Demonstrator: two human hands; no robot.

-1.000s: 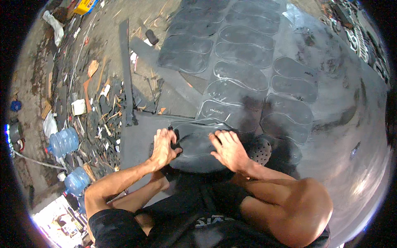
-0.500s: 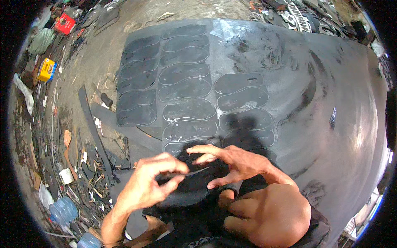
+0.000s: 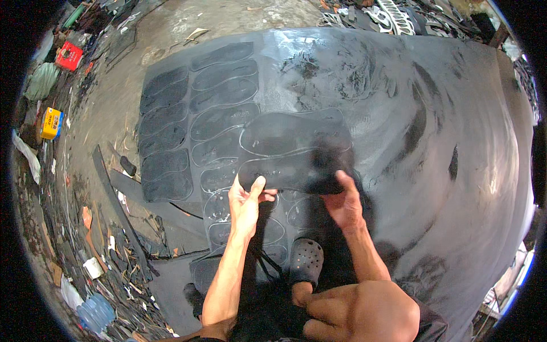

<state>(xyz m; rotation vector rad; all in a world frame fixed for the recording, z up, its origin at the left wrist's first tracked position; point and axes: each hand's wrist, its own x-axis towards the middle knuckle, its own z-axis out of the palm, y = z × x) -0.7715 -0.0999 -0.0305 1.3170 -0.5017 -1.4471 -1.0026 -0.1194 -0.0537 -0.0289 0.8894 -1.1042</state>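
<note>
Black sole-shaped rubber template point(image 3: 293, 171) held flat over large black rubber sheet point(image 3: 444, 114), beside chalk-traced sole outlines point(image 3: 219, 122) | left hand point(image 3: 246, 206) pinches its near-left end | right hand point(image 3: 343, 202) fingers grip its near-right edge | black perforated clog point(image 3: 306, 261) below.

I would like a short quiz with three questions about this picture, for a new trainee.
1. True or false: both hands grip the black sole-shaped piece.
2. Which hand is at the piece's left end? A. left hand B. right hand
3. Fill in: the piece is held above a large black rubber ____ marked with sole outlines.

Key: 1. true; 2. A; 3. sheet
</note>
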